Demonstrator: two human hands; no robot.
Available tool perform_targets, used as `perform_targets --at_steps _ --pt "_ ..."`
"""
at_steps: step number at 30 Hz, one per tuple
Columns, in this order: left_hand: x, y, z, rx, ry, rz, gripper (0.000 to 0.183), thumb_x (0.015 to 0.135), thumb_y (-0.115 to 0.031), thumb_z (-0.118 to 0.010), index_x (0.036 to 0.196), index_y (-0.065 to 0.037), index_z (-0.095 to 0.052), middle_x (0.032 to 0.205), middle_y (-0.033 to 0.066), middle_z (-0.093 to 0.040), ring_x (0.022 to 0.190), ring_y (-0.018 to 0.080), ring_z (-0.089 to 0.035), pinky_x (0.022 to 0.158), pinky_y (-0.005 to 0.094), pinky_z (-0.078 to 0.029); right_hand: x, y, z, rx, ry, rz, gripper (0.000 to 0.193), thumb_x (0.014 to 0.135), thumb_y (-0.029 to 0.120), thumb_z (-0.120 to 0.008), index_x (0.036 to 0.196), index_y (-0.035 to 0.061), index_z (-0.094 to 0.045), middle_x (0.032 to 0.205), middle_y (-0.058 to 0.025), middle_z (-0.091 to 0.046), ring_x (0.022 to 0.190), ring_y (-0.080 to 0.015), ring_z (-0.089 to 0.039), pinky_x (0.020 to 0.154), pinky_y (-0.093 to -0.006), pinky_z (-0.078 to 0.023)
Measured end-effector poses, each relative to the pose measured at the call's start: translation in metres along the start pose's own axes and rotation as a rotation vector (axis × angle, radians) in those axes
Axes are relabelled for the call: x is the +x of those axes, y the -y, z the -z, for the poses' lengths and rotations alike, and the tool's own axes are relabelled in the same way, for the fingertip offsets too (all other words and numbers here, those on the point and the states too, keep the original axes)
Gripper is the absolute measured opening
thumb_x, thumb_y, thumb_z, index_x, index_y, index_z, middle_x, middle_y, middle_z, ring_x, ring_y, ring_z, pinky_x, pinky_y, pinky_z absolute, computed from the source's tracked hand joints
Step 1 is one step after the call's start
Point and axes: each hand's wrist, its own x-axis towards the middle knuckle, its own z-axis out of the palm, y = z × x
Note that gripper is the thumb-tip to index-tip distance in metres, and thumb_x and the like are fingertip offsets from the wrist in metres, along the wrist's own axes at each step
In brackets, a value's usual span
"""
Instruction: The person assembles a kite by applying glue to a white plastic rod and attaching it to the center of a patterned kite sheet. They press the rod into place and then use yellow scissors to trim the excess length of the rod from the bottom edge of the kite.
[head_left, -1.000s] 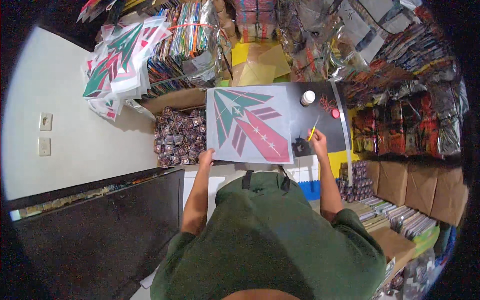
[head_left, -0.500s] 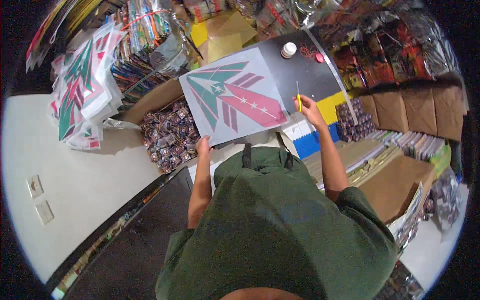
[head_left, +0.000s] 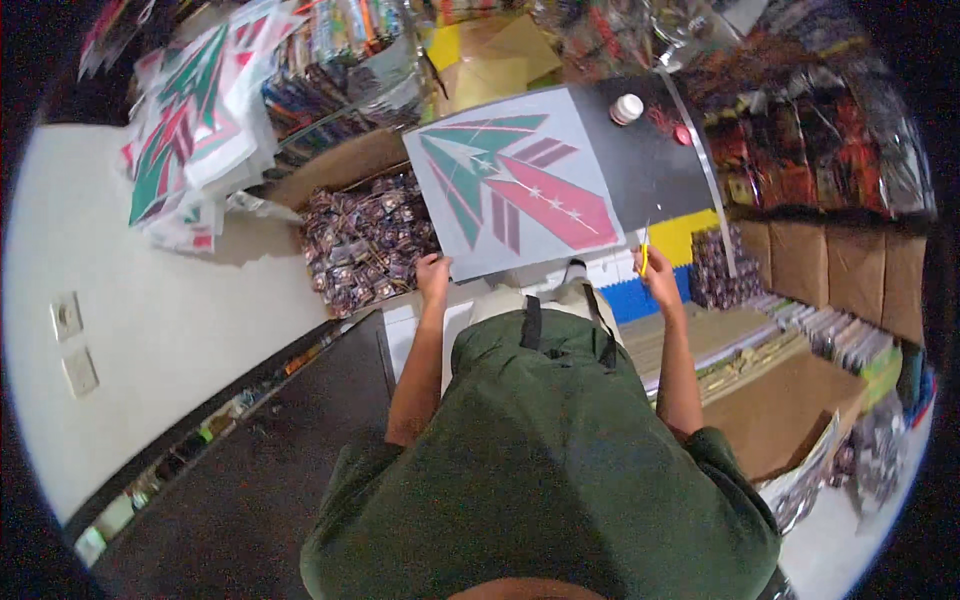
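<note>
A pale grey sheet point(head_left: 465, 262) with a green and red dart-like pattern and white stars lies tilted over the dark tabletop. My left hand point(head_left: 434, 280) pinches its near left corner between thumb and fingers. Just off the sheet's near right corner, my right hand point(head_left: 659, 280) is closed round a pair of scissors point(head_left: 643, 260) with yellow handles, thin blades pointing away from me. A white bottle point(head_left: 627, 109) stands beyond the sheet, with red string point(head_left: 659, 121) and a round red cap point(head_left: 683, 135) beside it.
At left, a carton point(head_left: 335, 165) holds many small wrapped pieces, near a pile of similar patterned sheets point(head_left: 205, 125). Plastic-wrapped packs point(head_left: 830, 150) line the back right. Brown cardboard point(head_left: 790, 405) and stacked flat goods point(head_left: 700, 345) lie to my right.
The whole view has shifted, so the sheet and both hands appear farther right. My left hand still grips the corner, and my right still holds the scissors.
</note>
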Motion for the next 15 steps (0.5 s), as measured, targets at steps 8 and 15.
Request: perform_targets --at_steps 8,15 --pt "-0.036 0.033 -0.021 -0.113 -0.331 -0.345 0.012 0.085 -0.015 -0.067 0.087 -0.004 -0.063 0.077 0.0021 -0.061 0.073 0.0121 -0.057 0.064 0.0286 -0.046 0.027 -0.002 0.033 -0.076 0.166 0.019 0.035 0.094 0.038 -0.062 0.114 0.0086 -0.063 0.078 0.0047 -0.056 0.07 -0.0044 -0.048 0.059 -0.0211 -0.035" --pt "-0.125 0.023 -0.099 -0.24 0.013 -0.125 0.019 0.091 -0.022 -0.054 0.09 -0.006 -0.064 0.082 0.0021 -0.06 0.073 0.0132 -0.057 0.06 0.029 -0.05 0.041 -0.036 0.063 -0.129 0.254 0.009 0.036 0.093 0.036 -0.066 0.114 0.006 -0.064 0.085 0.0009 -0.063 0.076 -0.0076 -0.055 0.065 -0.0241 -0.042"
